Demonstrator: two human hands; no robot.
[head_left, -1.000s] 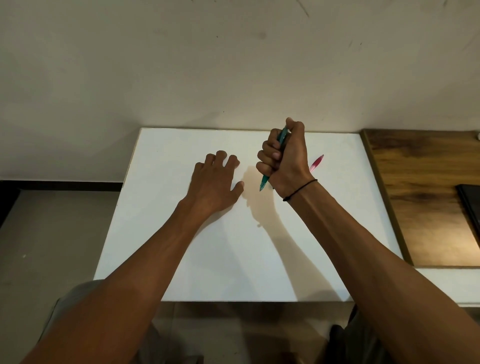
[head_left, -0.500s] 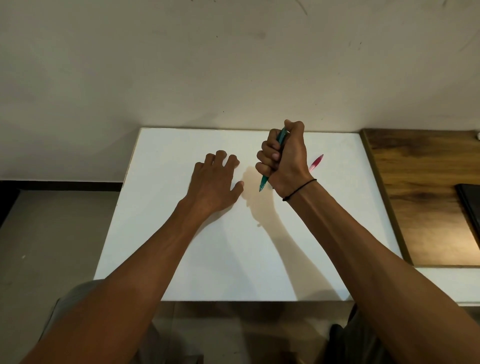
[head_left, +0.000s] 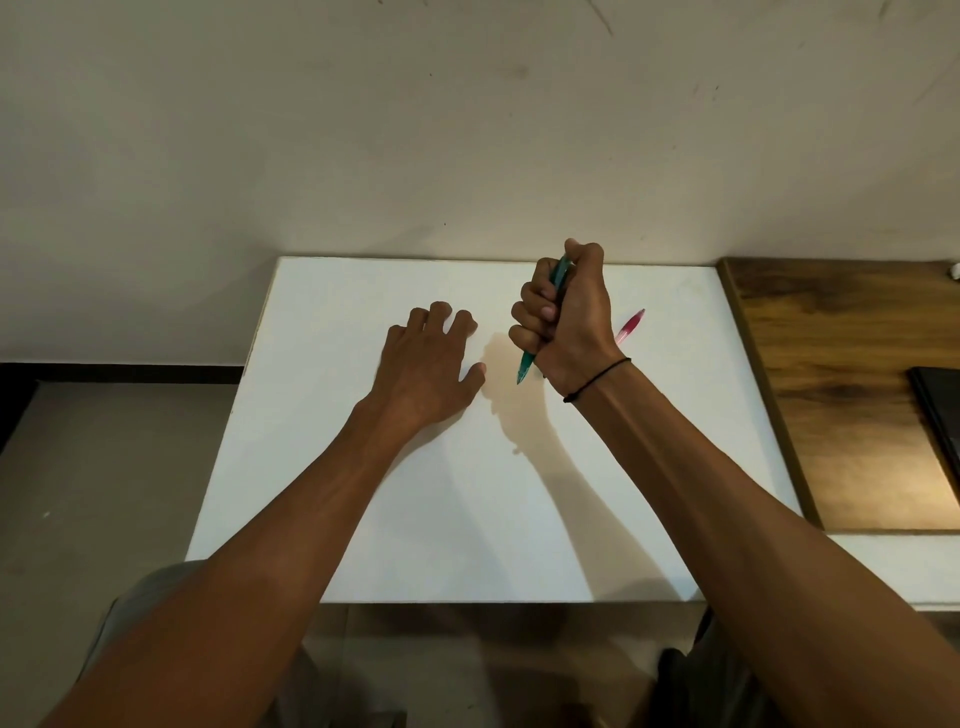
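Through the head camera I'm seeing the right hand (head_left: 566, 317) clenching the green pen (head_left: 527, 366) in a fist, tip down just above the white table (head_left: 363, 519). The left hand (head_left: 426, 374) is resting on the table, fingers relaxed and holding nothing. A fist grip this crude could let the pen slip or jab the tabletop. A pink pen (head_left: 631, 327) is lying behind the wrist, a wooden surface (head_left: 831, 389) is adjoining on the right, and a bare wall (head_left: 467, 130) is standing behind.
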